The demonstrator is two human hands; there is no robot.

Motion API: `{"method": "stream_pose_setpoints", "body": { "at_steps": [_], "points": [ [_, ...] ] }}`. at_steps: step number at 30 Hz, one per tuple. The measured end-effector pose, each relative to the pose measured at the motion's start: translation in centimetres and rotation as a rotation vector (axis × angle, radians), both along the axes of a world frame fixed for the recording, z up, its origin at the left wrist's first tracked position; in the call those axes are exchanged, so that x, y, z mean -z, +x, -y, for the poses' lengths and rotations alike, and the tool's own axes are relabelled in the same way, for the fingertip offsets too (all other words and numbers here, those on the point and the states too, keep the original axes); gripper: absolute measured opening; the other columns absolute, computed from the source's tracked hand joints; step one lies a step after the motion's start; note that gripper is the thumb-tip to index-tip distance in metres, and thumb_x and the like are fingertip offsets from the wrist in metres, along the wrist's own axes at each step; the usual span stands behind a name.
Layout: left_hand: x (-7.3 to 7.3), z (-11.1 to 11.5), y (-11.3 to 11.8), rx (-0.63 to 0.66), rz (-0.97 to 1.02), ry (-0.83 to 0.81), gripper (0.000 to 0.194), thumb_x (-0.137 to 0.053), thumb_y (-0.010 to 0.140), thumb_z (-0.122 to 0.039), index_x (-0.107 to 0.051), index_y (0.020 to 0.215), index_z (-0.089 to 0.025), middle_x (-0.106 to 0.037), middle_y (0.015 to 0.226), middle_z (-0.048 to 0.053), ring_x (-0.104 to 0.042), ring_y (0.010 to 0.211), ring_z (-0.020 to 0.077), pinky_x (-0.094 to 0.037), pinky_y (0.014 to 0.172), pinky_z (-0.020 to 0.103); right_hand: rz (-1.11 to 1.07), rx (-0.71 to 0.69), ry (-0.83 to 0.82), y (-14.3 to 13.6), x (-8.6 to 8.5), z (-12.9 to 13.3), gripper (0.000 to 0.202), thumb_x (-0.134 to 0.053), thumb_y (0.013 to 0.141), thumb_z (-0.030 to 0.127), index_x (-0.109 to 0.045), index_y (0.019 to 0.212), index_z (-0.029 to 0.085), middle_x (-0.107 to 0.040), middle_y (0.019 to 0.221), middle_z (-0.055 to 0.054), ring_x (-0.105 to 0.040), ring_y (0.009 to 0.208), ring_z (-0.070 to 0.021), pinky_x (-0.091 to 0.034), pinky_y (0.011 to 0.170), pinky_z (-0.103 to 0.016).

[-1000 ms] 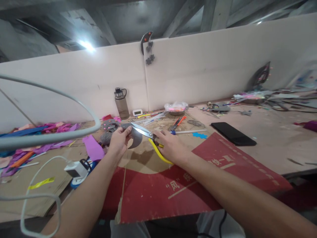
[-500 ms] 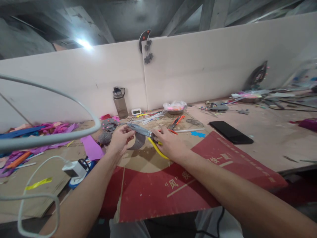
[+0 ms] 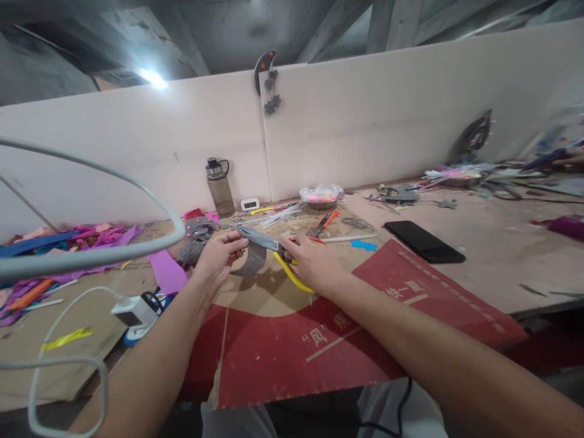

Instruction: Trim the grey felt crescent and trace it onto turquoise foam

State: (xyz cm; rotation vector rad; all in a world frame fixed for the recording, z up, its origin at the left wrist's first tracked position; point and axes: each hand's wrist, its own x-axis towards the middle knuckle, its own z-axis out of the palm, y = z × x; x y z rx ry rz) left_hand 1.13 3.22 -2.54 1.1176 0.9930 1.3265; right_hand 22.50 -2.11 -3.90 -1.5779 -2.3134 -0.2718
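My left hand [image 3: 218, 255] pinches a curved grey piece [image 3: 253, 260], which hangs down to the right of its fingers. In my right hand [image 3: 312, 263] are scissors [image 3: 258, 238] with yellow handles. Their blades point left and lie along the top of the grey piece, with the tip by my left thumb. Whether the blades are parted is too small to tell. Both hands are above a brown and red cardboard sheet [image 3: 292, 359].
A bottle [image 3: 221, 190] and a small white clock [image 3: 250, 204] stand by the partition. Behind my right hand lie orange-handled pliers [image 3: 323, 225] and a blue cutout [image 3: 364, 246]. A black phone [image 3: 424, 241] lies right. A grey tube [image 3: 150, 246] crosses the left. Another person's hand [image 3: 568, 159] shows far right.
The grey piece has turned slightly beneath the blades. At the far right edge, another person's hand with a dark object has come into view. The whole view has shifted slightly.
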Motion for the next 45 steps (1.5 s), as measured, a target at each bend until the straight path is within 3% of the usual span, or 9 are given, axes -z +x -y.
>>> {"method": "stream_pose_setpoints", "body": {
  "at_steps": [13,25,31,36,45],
  "points": [
    [0.0,-0.07,-0.08,-0.021,-0.01,-0.031,0.027,-0.083,0.043,-0.012,-0.069,0.067,-0.012,-0.065,0.065,0.001,-0.051,0.051,0.0056,-0.035,0.049,0.018,0.035,-0.004,-0.048,-0.3,-0.4,0.54,0.037,-0.038,0.094,0.032,-0.045,0.129,0.024,-0.061,0.112,-0.012,-0.062,0.087,-0.0224,-0.043,0.07,-0.03],
    [-0.05,-0.17,-0.23,-0.076,0.028,-0.077,0.029,-0.082,0.042,-0.008,-0.069,0.067,-0.012,-0.066,0.064,0.002,-0.057,0.054,0.008,-0.038,0.048,0.017,-0.079,0.003,-0.064,0.06,0.12,-0.07,0.038,-0.039,0.094,0.032,-0.045,0.131,0.024,-0.061,0.11,-0.011,-0.063,0.088,-0.0227,-0.044,0.073,-0.032],
    [-0.1,-0.12,-0.27,-0.021,-0.016,-0.017,0.027,-0.081,0.045,-0.012,-0.072,0.07,-0.012,-0.067,0.069,0.002,-0.055,0.055,0.0064,-0.037,0.048,0.016,-0.032,0.004,0.015,-0.15,0.13,0.16,0.033,-0.042,0.093,0.034,-0.049,0.125,0.025,-0.057,0.114,-0.011,-0.063,0.088,-0.0224,-0.045,0.07,-0.03],
    [-0.21,0.14,-0.12,-0.034,-0.021,-0.019,0.024,-0.079,0.045,-0.013,-0.07,0.067,-0.013,-0.065,0.066,0.002,-0.054,0.054,0.0074,-0.037,0.048,0.017,0.013,0.023,-0.024,-0.38,-0.05,0.32,0.035,-0.043,0.093,0.032,-0.048,0.127,0.026,-0.059,0.11,-0.01,-0.063,0.083,-0.0218,-0.045,0.067,-0.03],
    [-0.7,0.1,-0.95,0.02,-0.156,-0.111,0.021,-0.076,0.044,-0.013,-0.066,0.063,-0.013,-0.061,0.059,0.001,-0.05,0.05,0.0079,-0.03,0.043,0.017,0.028,0.013,0.01,-0.2,-0.09,0.23,0.033,-0.039,0.095,0.034,-0.048,0.125,0.024,-0.058,0.112,-0.011,-0.062,0.086,-0.0229,-0.043,0.068,-0.03]
  ]
}}
